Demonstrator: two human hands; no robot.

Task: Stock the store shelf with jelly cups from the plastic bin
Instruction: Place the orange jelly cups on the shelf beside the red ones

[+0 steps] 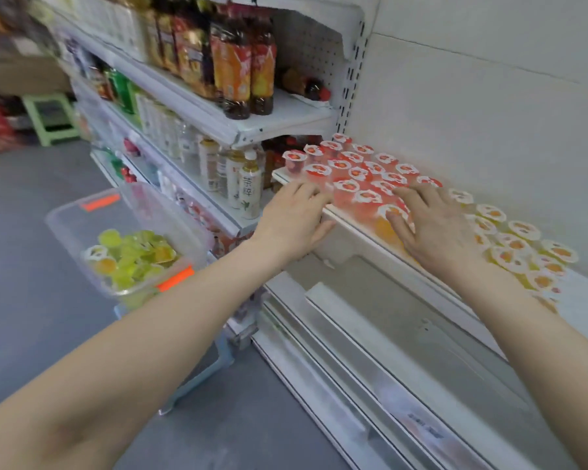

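On the white shelf (360, 228) stand several red jelly cups (350, 166) in rows, with several orange jelly cups (516, 245) to their right. My left hand (294, 218) lies at the shelf's front edge, fingers stretched out against the front red cups. My right hand (431, 225) rests flat on the shelf, fingers spread, touching an orange cup (386, 220) at the seam between the two colours. The clear plastic bin (82, 225) with orange clips sits at lower left, holding several green and yellow jelly cups (133, 256).
Drink bottles (241, 66) fill the upper shelf, and pale tea bottles (248, 184) stand left of the jelly cups. The bin rests on a light blue stand (201, 378). A green stool (50, 118) stands far left on the grey floor. Lower shelves run below.
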